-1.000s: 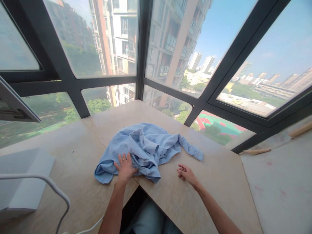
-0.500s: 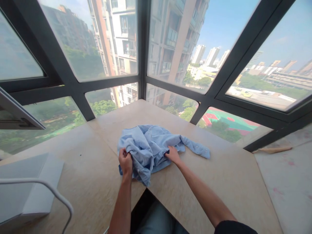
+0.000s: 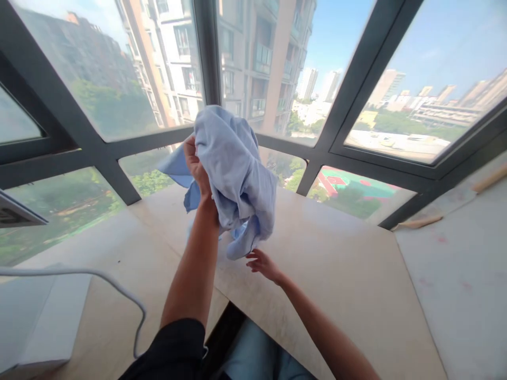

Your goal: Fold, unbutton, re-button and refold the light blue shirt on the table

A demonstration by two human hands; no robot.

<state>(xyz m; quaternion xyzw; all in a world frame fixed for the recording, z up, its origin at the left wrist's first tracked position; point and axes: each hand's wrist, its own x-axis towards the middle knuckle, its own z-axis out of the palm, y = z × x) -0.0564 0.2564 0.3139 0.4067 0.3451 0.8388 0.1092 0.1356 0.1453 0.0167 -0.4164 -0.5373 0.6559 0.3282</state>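
Bright daylight through windows (image 3: pixel 277 68); soft sheen on tabletop (image 3: pixel 336 264); edges stretched

Left hand (image 3: pixel 194 161) raised, curled in a grip, right hand (image 3: pixel 264 265) lower, fingers loosely extended

Windows (image 3: pixel 277 89) behind shirt (image 3: pixel 237 163); box (image 3: pixel 57 319) on table (image 3: pixel 340 269), left.

- I look from far away and can read no words, numbers or signs.
- I see a dark mark (image 3: pixel 8 215) on the flat thing (image 3: pixel 24 217) at the left edge, but it is too unclear to read.
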